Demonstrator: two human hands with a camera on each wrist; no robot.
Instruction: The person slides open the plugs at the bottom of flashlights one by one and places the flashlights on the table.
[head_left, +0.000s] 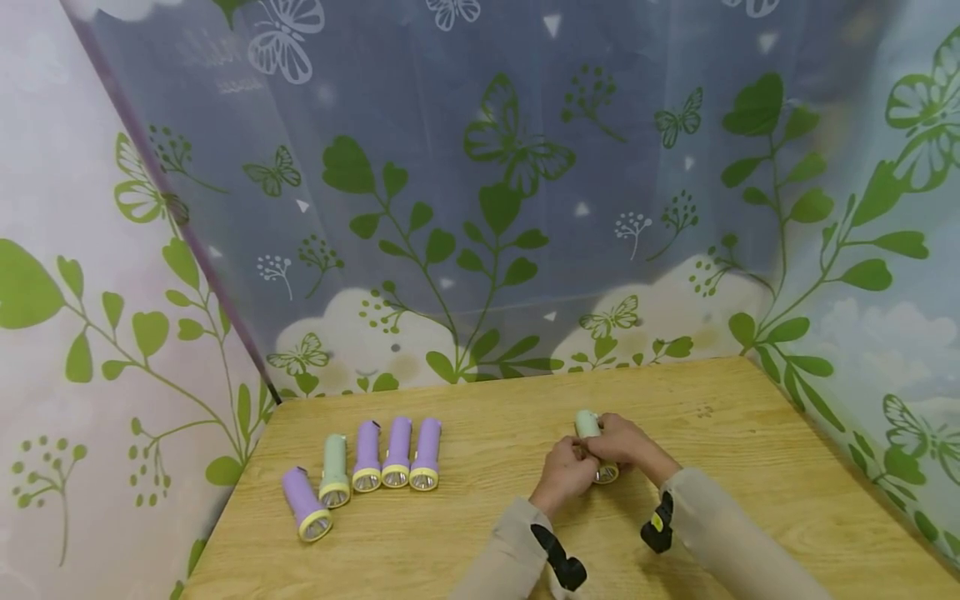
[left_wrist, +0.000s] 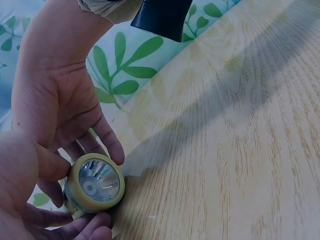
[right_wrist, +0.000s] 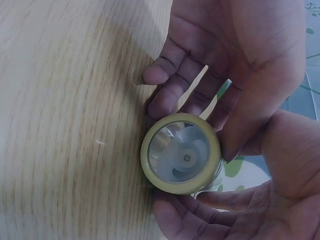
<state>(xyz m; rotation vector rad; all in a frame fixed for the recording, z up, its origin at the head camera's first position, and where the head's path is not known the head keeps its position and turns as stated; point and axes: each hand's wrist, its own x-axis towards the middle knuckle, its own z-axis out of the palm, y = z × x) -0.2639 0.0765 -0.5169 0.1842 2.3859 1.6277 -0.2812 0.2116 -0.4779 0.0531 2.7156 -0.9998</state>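
A green flashlight with a pale yellow rim lies on the wooden table, its clear lens facing the person. From the left, my left hand holds its body with curled fingers. My right hand grips it from the right side, the thumb on top of the body. Both hands' fingers wrap close behind the yellow rim, and they cover the middle of the body.
On the table's left stand a row of purple flashlights and one green flashlight, all lying lens toward the person. A purple flashlight lies tilted at the row's left end. A patterned curtain hangs behind the table.
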